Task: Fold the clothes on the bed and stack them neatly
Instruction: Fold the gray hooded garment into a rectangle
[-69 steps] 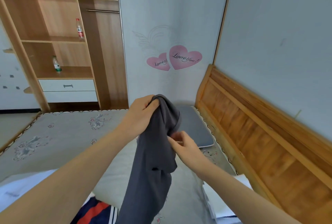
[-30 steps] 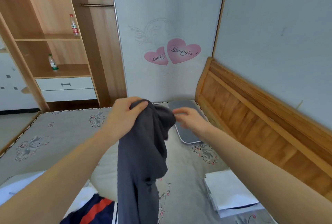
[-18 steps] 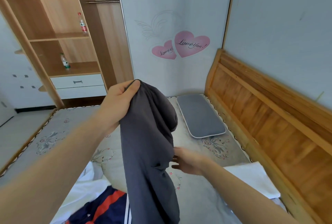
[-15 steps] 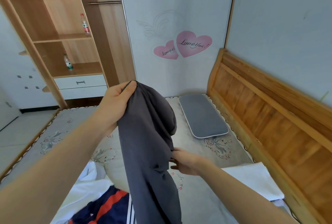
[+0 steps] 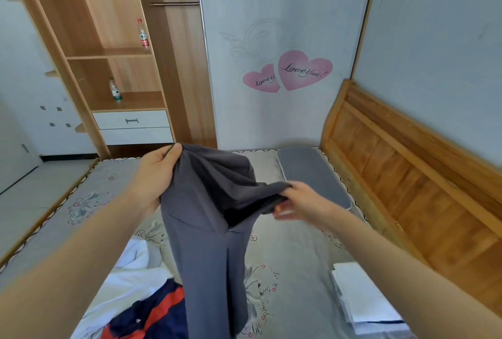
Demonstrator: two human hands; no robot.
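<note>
Holding the grey garment between both hands, you have it raised above the bed, at the centre of your view. Nearest to you, at 7 o'clock, an unfolded heap lies on the bed: a white garment with a navy-and-red garment partly over it. At 5 o'clock, a folded white stack rests flat on the bed beside the wooden headboard. The lower part of the grey garment hangs down between these two groups, its bottom end beyond the lower edge of the view.

Your left hand, at 10 o'clock from centre, grasps the upper edge of the grey garment, with the thumb pinching the fabric against the fingers. Your right hand, at 2 o'clock from centre, grips a second section of the same edge; the fingers curl around bunched cloth. The fabric spans both hands and sags slightly between them.

Farther out, at 1 o'clock, a grey pillow lies flat at the head of the bed, just beside the headboard. Beyond the bed, at 12 o'clock, the wall carries two pink heart stickers. At 11 o'clock stands a wooden shelf unit with two bottles, one with a red label above, one with a green label below, and white drawers beneath.
</note>
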